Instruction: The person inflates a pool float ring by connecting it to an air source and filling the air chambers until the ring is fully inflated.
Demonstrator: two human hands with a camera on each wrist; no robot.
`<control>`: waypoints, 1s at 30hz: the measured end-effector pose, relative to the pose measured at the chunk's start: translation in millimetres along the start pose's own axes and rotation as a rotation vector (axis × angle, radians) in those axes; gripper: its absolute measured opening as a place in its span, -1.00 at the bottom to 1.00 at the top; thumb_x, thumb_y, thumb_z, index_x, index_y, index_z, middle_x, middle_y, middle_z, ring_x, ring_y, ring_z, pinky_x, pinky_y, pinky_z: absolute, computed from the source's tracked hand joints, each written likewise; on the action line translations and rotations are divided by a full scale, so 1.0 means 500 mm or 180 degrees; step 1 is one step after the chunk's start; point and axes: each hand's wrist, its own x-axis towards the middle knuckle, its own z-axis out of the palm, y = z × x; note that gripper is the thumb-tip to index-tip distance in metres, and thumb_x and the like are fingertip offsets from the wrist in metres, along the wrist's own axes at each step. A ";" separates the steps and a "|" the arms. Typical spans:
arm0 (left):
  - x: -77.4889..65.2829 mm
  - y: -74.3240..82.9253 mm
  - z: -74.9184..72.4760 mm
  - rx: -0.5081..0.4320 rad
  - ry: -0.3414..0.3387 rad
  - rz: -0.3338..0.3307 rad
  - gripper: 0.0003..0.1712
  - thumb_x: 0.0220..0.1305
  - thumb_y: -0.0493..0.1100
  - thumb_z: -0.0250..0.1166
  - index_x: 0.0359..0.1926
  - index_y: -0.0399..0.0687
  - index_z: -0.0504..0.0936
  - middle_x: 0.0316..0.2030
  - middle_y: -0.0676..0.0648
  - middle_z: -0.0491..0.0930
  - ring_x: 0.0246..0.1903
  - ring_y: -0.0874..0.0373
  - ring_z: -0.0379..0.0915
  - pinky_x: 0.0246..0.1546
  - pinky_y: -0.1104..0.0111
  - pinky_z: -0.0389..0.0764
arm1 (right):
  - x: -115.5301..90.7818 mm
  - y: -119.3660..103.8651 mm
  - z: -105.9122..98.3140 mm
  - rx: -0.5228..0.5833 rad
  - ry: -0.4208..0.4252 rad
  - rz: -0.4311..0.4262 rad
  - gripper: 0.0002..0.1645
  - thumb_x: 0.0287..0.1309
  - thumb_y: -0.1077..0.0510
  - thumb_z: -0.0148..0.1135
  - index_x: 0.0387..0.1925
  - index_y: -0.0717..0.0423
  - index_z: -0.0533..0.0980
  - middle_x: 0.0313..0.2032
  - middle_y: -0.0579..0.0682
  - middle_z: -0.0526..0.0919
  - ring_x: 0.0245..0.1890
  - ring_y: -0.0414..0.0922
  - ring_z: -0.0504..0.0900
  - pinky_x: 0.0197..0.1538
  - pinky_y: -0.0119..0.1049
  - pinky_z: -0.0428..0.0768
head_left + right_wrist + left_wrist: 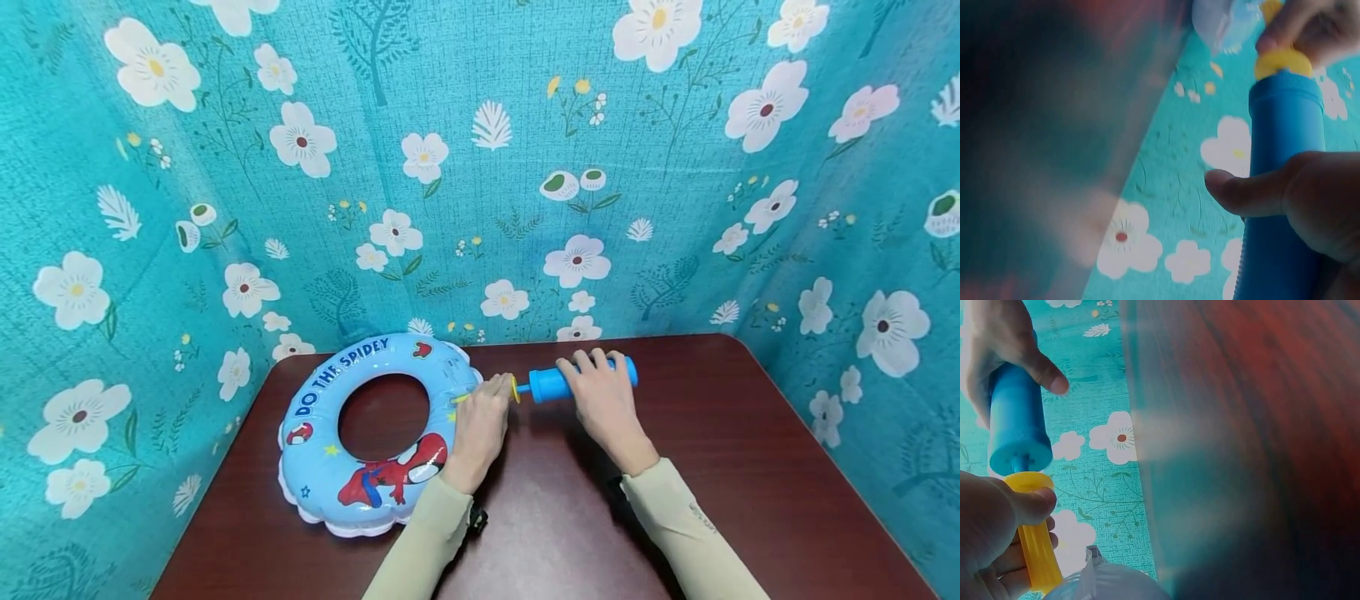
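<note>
A blue inflatable swim ring [318, 454], round and full, with a scalloped pale edge and a printed red masked figure, lies on the left of the table. By its right side my left hand [480, 425] grips the yellow nozzle end [1038, 550] of a hand pump, the tip reaching the ring's edge. My right hand [606, 408] holds the blue pump barrel [550, 385], fingers wrapped over it. A short blue rod [1019, 464] shows between the barrel and the yellow flange. The ring's valve is hidden behind my left hand.
The dark red-brown table [555, 517] carries the ring and runs back to a teal flowered cloth [465, 208], which surrounds it on the back and sides. A small black device [477, 520] sits at my left wrist.
</note>
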 end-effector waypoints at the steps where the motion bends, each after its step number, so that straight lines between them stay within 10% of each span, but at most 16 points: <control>1: 0.000 0.000 0.000 -0.0005 0.0003 0.0014 -0.71 0.43 -0.33 0.40 0.13 -0.16 0.75 0.05 -0.11 0.80 -0.05 0.04 0.78 -0.16 0.20 0.80 | -0.001 -0.008 0.003 -0.0030 0.0021 -0.0011 -0.41 0.09 0.31 0.53 0.19 0.01 0.64 0.00 0.16 0.71 0.05 0.22 0.59 0.14 0.26 0.49; 8: 0.000 -0.001 -0.001 -0.0005 -0.0069 0.0066 -0.64 0.38 -0.35 0.44 0.17 -0.14 0.76 0.11 -0.08 0.79 0.10 0.06 0.75 0.00 0.22 0.77 | -0.003 -0.019 0.008 0.0027 0.0177 -0.0030 -0.41 0.06 0.34 0.51 0.17 0.01 0.65 -0.03 0.14 0.71 0.01 0.20 0.60 0.12 0.23 0.51; 23: 0.008 -0.019 -0.008 -0.0117 0.0097 0.0005 -0.92 0.47 -0.25 0.39 -0.08 -0.05 0.77 0.04 -0.03 0.81 0.00 0.09 0.77 -0.20 0.23 0.79 | -0.014 0.154 -0.060 0.0239 0.0378 0.0313 -0.22 -0.32 0.40 0.65 0.10 0.04 0.70 -0.02 0.16 0.73 0.07 0.23 0.56 0.25 0.28 0.39; 30: 0.006 -0.025 -0.012 -0.0179 0.0051 -0.0002 -0.97 0.46 -0.26 0.39 -0.17 -0.04 0.73 -0.03 -0.03 0.81 -0.09 0.06 0.77 -0.28 0.23 0.77 | -0.014 0.159 -0.066 0.0143 0.0410 0.0332 -0.21 -0.35 0.39 0.67 0.10 0.05 0.69 -0.03 0.19 0.71 0.05 0.26 0.56 0.25 0.33 0.39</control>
